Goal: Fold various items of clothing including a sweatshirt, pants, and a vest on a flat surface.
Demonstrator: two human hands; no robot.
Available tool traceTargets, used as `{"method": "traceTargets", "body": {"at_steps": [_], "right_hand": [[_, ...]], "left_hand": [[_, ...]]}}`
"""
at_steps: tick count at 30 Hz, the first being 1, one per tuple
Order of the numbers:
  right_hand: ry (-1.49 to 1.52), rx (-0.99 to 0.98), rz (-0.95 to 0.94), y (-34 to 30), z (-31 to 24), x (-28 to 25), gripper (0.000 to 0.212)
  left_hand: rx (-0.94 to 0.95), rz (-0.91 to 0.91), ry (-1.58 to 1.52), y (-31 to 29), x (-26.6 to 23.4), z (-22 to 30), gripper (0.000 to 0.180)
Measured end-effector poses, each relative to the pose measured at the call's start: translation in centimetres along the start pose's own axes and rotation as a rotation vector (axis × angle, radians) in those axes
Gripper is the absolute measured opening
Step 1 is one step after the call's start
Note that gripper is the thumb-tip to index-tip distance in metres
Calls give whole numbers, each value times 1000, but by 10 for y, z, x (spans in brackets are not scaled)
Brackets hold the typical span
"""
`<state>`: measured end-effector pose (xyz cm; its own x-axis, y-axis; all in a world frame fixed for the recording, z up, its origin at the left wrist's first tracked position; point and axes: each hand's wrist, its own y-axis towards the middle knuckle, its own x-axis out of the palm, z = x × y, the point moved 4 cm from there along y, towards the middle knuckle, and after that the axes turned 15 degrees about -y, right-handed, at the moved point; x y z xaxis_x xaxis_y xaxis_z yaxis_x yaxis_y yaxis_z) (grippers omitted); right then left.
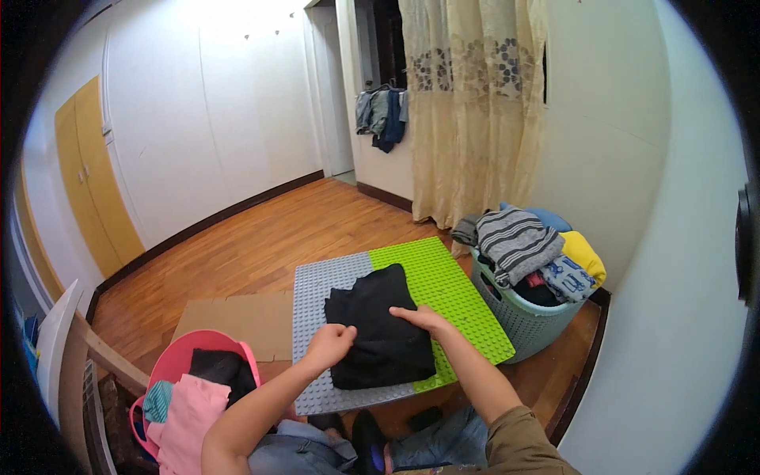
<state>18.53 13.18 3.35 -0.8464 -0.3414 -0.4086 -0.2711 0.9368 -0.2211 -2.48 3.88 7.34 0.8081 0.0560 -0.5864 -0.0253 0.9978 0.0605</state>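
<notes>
A black folded garment (pixel 378 348) lies on a studded building-brick board (pixel 455 305), grey on its left half and lime green on its right. What kind of garment it is does not show. At the cloth's left edge, my left hand (pixel 331 347) has its fingers curled and closed on the fabric. My right hand (pixel 421 318) grips the opposite edge, thumb on top of the cloth and fingertips partly hidden. The garment's far left edge looks uneven and wavy.
A pink basket (pixel 247 355) with pink, black and teal-striped clothes stands at near left, beside flat cardboard (pixel 237 321). A piled-up grey-green laundry basket (pixel 532 326) is at right, near the wall. Behind hang a beige curtain (pixel 475 119) and several garments (pixel 384 115). A wooden chair (pixel 111 352) stands left.
</notes>
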Motion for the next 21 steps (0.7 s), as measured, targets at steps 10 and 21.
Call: {"method": "traceTargets", "body": {"at_steps": [10,21], "right_hand": [[335,178,-276,34,20,17,56],[410,-263,351,-36,-70,-153,56]], "left_hand": [[254,-253,455,-33,51,-23,66],[496,-20,285,-70,57,20,65]]}}
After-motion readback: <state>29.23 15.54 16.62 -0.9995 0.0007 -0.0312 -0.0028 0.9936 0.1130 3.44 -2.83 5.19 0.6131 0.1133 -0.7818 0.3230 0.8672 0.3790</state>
